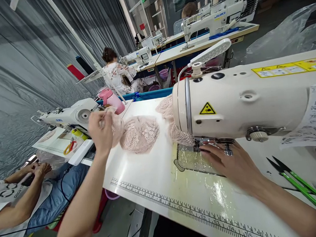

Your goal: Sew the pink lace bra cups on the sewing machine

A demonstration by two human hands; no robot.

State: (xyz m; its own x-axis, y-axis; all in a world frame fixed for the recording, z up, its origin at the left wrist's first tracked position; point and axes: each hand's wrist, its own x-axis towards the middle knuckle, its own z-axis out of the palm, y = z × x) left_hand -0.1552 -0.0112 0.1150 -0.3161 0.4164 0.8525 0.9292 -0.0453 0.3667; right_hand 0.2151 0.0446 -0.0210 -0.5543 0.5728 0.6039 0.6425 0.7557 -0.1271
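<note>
My left hand (101, 129) is raised over the left side of the white table (151, 176), its fingers pinched on a piece of pale pink lace fabric (117, 126). A heap of the same pink lace (140, 134) lies on the table just right of that hand. My right hand (226, 160) rests flat with fingers stretched out on the metal plate (186, 158) under the needle of the cream sewing machine (240, 102). More lace (175, 131) lies behind the machine head.
Green-handled snips (300, 184) lie at the right of the table. A ruler (194, 213) runs along the front edge. A seated person (30, 192) is at the lower left beside another machine (68, 117). A pink jug (113, 99) stands behind; further workers and machines are at the back.
</note>
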